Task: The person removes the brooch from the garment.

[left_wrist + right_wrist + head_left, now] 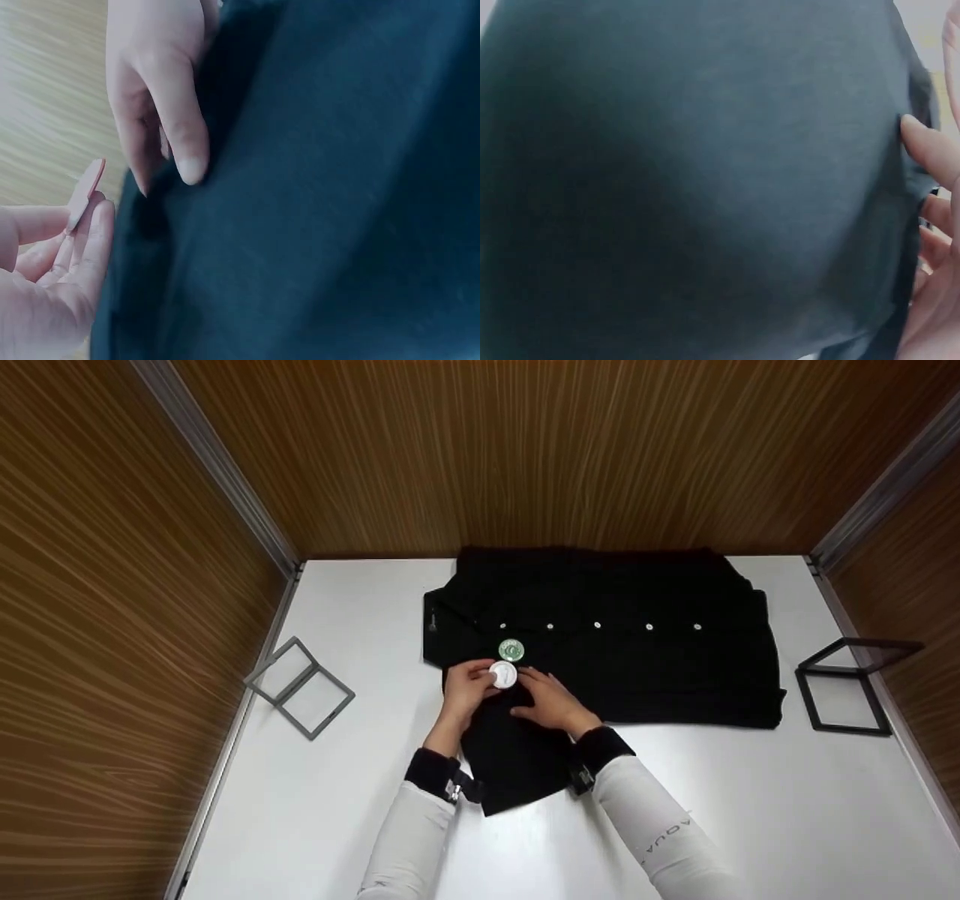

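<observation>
At the centre of the head view, one left hand (pixel 467 690), thumb and fingers pinching a white disc (pixel 504 675), which the left wrist view shows edge-on and tilted. Just right of the disc, one right hand (pixel 553 701), fingers loosely bent, thumb spread apart from them, lying over black cloth; whether it grips that cloth or touches the disc, I cannot tell. Directly above the white disc, one green disc (pixel 511 650), lying on the shirt. Beneath both hands, one black shirt (pixel 622 667), spread sideways, collar (pixel 450 634) leftward, five pale buttons (pixel 597 625) in a row, one sleeve (pixel 514 757) reaching toward lower centre. At the wrists, two black bands (pixel 431 769). Left of centre, one grey hinged double frame (pixel 297 685); far right, one dark hinged double frame (pixel 835 670), upper leaf raised. Under all, one white table (pixel 360 795). Across the top, one wood-grain panel (pixel 540 450).
</observation>
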Demonstrator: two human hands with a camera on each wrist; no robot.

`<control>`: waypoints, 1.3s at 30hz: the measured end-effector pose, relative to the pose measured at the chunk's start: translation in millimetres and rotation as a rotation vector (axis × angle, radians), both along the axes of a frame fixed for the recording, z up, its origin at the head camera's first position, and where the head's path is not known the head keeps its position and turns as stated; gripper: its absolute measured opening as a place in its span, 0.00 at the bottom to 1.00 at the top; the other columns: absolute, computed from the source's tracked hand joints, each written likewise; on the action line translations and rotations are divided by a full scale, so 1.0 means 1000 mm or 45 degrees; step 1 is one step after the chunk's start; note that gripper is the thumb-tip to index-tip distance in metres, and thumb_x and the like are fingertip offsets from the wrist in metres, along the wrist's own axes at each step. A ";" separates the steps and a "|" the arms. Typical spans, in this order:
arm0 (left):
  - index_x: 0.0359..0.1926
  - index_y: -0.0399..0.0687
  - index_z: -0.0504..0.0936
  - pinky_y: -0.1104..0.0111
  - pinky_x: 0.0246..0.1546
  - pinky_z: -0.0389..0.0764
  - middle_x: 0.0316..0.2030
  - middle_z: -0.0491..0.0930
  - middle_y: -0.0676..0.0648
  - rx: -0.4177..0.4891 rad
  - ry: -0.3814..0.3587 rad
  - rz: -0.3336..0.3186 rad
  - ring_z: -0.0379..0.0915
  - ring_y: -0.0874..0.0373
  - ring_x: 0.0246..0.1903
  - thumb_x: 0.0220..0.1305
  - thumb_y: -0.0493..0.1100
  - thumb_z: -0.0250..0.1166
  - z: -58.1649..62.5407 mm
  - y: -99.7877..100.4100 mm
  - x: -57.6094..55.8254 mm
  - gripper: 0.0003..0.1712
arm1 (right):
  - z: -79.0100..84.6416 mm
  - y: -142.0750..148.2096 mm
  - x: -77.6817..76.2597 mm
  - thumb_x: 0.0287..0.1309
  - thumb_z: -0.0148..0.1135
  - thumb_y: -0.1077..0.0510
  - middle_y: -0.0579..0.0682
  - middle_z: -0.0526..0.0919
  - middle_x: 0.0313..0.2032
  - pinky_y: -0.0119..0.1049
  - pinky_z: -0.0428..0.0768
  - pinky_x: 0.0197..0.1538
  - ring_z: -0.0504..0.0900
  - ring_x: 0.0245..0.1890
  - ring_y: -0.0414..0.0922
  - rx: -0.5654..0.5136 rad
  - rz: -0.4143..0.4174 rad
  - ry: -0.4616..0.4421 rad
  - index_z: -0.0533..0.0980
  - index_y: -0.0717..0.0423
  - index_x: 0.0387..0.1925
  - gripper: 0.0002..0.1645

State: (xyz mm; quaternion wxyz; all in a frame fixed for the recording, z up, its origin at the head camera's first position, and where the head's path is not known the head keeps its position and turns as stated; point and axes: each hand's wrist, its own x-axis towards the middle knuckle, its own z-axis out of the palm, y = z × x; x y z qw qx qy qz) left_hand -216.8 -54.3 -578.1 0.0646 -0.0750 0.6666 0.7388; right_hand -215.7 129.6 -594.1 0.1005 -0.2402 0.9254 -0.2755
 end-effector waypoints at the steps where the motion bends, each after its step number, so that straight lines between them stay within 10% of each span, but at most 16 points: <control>1: 0.52 0.25 0.78 0.62 0.38 0.85 0.41 0.81 0.35 0.002 0.013 -0.006 0.81 0.53 0.36 0.61 0.24 0.59 0.004 0.001 0.001 0.17 | 0.001 0.001 0.000 0.59 0.69 0.52 0.64 0.68 0.65 0.56 0.57 0.70 0.64 0.68 0.58 -0.050 -0.009 0.003 0.68 0.68 0.65 0.38; 14: 0.53 0.24 0.78 0.58 0.42 0.84 0.40 0.81 0.36 0.110 0.140 -0.087 0.80 0.54 0.37 0.62 0.25 0.62 0.041 0.010 0.020 0.17 | 0.025 0.016 0.011 0.57 0.65 0.69 0.59 0.84 0.43 0.46 0.81 0.49 0.84 0.43 0.53 -0.662 -0.195 -0.043 0.80 0.66 0.46 0.14; 24: 0.52 0.20 0.76 0.55 0.43 0.83 0.40 0.80 0.32 0.118 0.206 -0.099 0.80 0.50 0.37 0.62 0.23 0.60 0.066 0.010 0.031 0.16 | 0.055 0.014 0.020 0.54 0.60 0.76 0.65 0.82 0.35 0.31 0.81 0.38 0.82 0.33 0.50 -0.993 -0.220 -0.143 0.76 0.75 0.47 0.16; 30: 0.51 0.19 0.76 0.56 0.40 0.84 0.36 0.77 0.35 0.122 0.228 -0.073 0.79 0.51 0.33 0.61 0.22 0.60 0.081 0.012 0.039 0.16 | 0.085 0.007 0.031 0.56 0.64 0.73 0.59 0.81 0.32 0.31 0.81 0.31 0.81 0.28 0.42 -1.093 -0.234 -0.195 0.73 0.79 0.47 0.17; 39: 0.48 0.21 0.79 0.53 0.39 0.84 0.35 0.77 0.34 0.081 0.213 -0.050 0.79 0.51 0.31 0.59 0.22 0.61 0.081 0.014 0.041 0.15 | 0.086 0.004 0.031 0.56 0.64 0.73 0.54 0.79 0.28 0.29 0.79 0.26 0.78 0.23 0.43 -1.141 -0.339 -0.234 0.75 0.77 0.42 0.13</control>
